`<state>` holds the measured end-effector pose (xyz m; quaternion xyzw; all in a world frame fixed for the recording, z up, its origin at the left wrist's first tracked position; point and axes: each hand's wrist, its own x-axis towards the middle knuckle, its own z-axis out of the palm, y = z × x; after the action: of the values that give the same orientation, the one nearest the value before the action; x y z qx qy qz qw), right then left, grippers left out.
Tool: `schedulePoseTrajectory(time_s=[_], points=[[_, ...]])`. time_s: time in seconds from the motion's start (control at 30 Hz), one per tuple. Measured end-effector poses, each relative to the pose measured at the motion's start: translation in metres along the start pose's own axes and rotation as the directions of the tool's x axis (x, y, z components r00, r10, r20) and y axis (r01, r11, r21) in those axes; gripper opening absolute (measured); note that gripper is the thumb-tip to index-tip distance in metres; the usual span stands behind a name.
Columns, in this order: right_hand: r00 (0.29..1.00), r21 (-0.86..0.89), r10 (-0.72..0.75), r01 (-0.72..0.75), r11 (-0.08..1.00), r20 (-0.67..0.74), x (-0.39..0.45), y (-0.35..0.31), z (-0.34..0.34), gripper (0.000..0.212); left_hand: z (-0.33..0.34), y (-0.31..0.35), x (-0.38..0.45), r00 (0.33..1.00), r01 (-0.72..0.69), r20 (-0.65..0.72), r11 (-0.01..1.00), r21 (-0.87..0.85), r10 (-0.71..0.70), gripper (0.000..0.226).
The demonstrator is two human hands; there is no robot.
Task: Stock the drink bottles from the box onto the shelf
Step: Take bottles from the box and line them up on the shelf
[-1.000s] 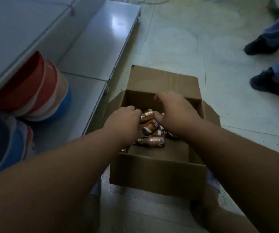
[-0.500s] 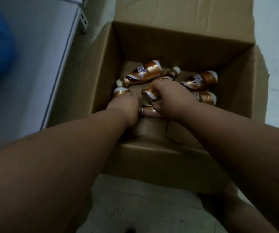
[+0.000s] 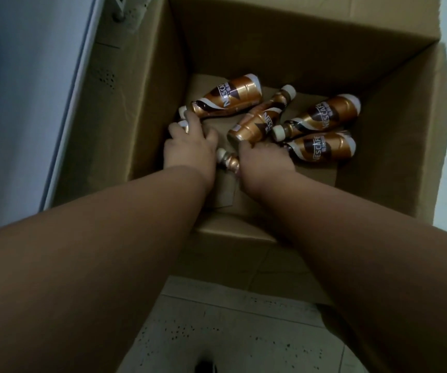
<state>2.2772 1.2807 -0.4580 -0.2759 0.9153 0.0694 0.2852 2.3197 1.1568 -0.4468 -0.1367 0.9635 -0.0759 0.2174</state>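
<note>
An open cardboard box (image 3: 147,109) stands on the floor with several gold-and-brown coffee drink bottles lying on its bottom. One bottle (image 3: 234,98) lies at the back left, one (image 3: 261,121) in the middle, and two more (image 3: 326,114) (image 3: 324,148) lie on the right. My left hand (image 3: 190,150) is curled over a bottle whose white cap (image 3: 182,122) sticks out past the fingers. My right hand (image 3: 264,164) is closed over another bottle; only its neck and cap (image 3: 227,161) show. The right fingertips touch the middle bottle.
The white bottom shelf (image 3: 28,109) runs along the left side of the box, with something blue at its far left edge. Speckled floor tiles (image 3: 230,332) lie in front of the box. A dark shoe tip (image 3: 206,368) shows at the bottom edge.
The view has dropped and closed in on the box. Both hands have gone down to its bottom and closed over bottles; the left hand has shifted a little left.
</note>
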Motion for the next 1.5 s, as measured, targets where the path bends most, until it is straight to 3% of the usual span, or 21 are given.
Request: schedulePoseTrajectory(time_s=[0.1,0.17,0.27,0.3,0.37,0.4,0.47,0.53,0.63,0.73,0.8,0.87,0.93,1.03,1.13,1.2,1.27,1.33,1.4,1.5], points=[[0.993,0.102,0.000,-0.013,0.995,0.121,-0.005,0.013,-0.005,0.064,-0.006,-0.009,0.002,0.997,-0.027,0.079,0.999,0.027,0.025,0.047],[0.986,0.247,0.041,-0.081,0.965,0.162,-0.010,0.021,-0.010,0.064,-0.011,-0.013,0.004,0.980,-0.130,0.158,0.990,0.051,0.121,0.047],[0.973,0.620,0.135,-0.223,0.753,0.187,-0.014,0.035,-0.019,0.049,-0.027,-0.021,0.014,0.908,-0.326,0.329,0.932,0.161,0.260,0.055],[0.970,0.724,0.147,-0.241,0.646,0.191,-0.014,0.040,-0.022,0.043,-0.032,-0.023,0.017,0.874,-0.440,0.359,0.848,0.297,0.328,0.062],[0.966,0.864,0.148,-0.254,0.434,0.209,-0.015,0.047,-0.026,0.032,-0.035,-0.025,0.022,0.770,-0.637,0.401,0.566,0.524,0.496,0.070],[0.961,0.902,0.144,-0.273,0.333,0.237,-0.015,0.049,-0.028,0.030,-0.033,-0.024,0.022,0.700,-0.706,0.446,0.451,0.545,0.558,0.071],[0.947,0.930,0.125,-0.316,0.186,0.296,-0.014,0.051,-0.028,0.029,-0.024,-0.017,0.022,0.589,-0.800,0.552,0.329,0.501,0.590,0.070],[0.935,0.935,0.110,-0.346,0.079,0.337,-0.015,0.052,-0.028,0.032,-0.020,-0.012,0.020,0.576,-0.814,0.592,0.334,0.475,0.563,0.071],[0.932,0.933,0.066,-0.351,-0.073,0.356,-0.023,0.053,-0.041,0.047,-0.027,-0.010,0.015,0.612,-0.791,0.542,0.438,0.427,0.576,0.065],[0.962,0.962,0.059,-0.262,-0.078,0.267,-0.040,0.060,-0.074,0.051,-0.054,-0.009,0.002,0.697,-0.692,0.393,0.705,0.153,0.599,0.051],[0.986,0.987,0.056,-0.156,-0.041,0.159,-0.056,0.057,-0.115,0.038,-0.083,-0.019,-0.014,0.820,-0.481,0.255,0.859,-0.178,0.512,0.047],[0.998,0.999,0.053,-0.025,0.041,0.023,-0.079,0.050,-0.167,0.030,-0.112,-0.033,-0.039,0.923,-0.255,0.131,0.827,-0.501,0.363,0.045],[0.993,0.991,0.058,0.094,0.094,-0.100,-0.109,0.039,-0.222,0.028,-0.144,-0.047,-0.071,0.984,-0.063,0.055,0.613,-0.788,0.172,0.039],[0.947,0.946,0.050,0.311,0.086,-0.316,-0.167,0.005,-0.294,0.012,-0.198,-0.077,-0.123,0.988,0.025,-0.003,0.180,-0.983,-0.156,0.026],[0.884,0.882,0.022,0.465,0.075,-0.468,-0.231,-0.047,-0.343,0.017,-0.253,-0.127,-0.180,0.916,-0.041,0.030,-0.169,-0.985,-0.400,0.029],[0.832,0.829,0.004,0.553,0.086,-0.555,-0.268,-0.092,-0.367,0.025,-0.285,-0.169,-0.229,0.877,-0.205,-0.020,-0.337,-0.919,-0.479,0.037],[0.790,0.788,-0.010,0.613,0.057,-0.614,-0.299,-0.141,-0.389,0.023,-0.306,-0.214,-0.283,0.824,-0.366,-0.118,-0.362,-0.857,-0.554,0.027],[0.760,0.760,-0.028,0.650,-0.014,-0.650,-0.326,-0.194,-0.408,0.016,-0.316,-0.257,-0.336,0.742,-0.452,-0.223,-0.227,-0.862,-0.632,0.016],[0.724,0.727,-0.071,0.681,-0.081,-0.686,-0.350,-0.246,-0.420,0.010,-0.319,-0.293,-0.383,0.652,-0.453,-0.296,-0.046,-0.890,-0.698,0.007],[0.670,0.684,-0.165,0.728,-0.044,-0.723,-0.372,-0.304,-0.417,0.015,-0.313,-0.331,-0.429,0.607,-0.426,-0.306,0.025,-0.905,-0.733,0.006]])
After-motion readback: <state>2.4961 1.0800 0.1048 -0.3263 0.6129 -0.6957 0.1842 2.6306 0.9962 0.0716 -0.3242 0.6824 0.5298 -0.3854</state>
